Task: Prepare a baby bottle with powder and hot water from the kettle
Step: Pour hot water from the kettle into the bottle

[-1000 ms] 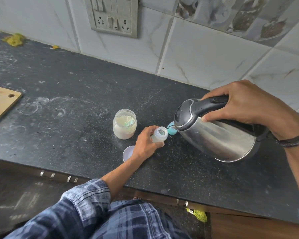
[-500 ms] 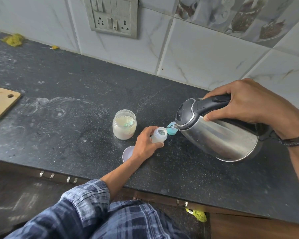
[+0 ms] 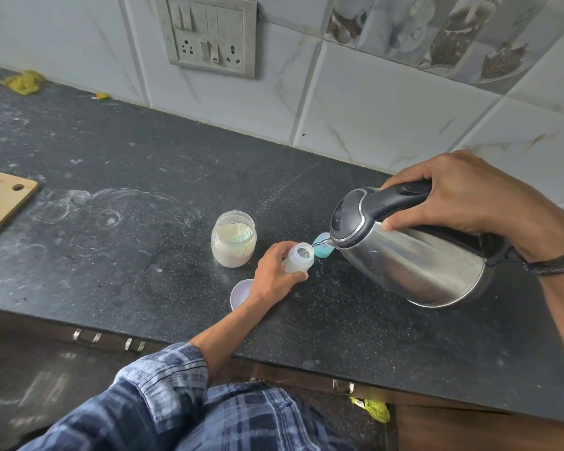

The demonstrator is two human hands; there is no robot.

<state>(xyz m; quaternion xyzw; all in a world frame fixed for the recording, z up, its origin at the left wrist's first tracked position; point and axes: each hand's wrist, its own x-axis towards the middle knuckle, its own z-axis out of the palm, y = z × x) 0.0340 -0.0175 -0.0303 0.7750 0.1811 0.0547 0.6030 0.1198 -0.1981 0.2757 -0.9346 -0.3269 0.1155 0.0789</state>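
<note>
Mid-pour. Clear round powder jar (image 3: 233,244) open on black speckled table (image 3: 144,157). Left hand (image 3: 272,276) grip clamped round small translucent plastic baby bottle (image 3: 298,260), just right of jar. Steel kettle w/ black handle (image 3: 414,265) tilted, thin stream entering bottle; right hand (image 3: 463,200) grip wrapped on handle. Powder prob. in; capping left.

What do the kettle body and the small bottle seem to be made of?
The kettle looks like brushed stainless steel: its silvery body shows soft reflections. The baby bottle is probably translucent plastic: its cloudy, milky wall lets light through.
</note>
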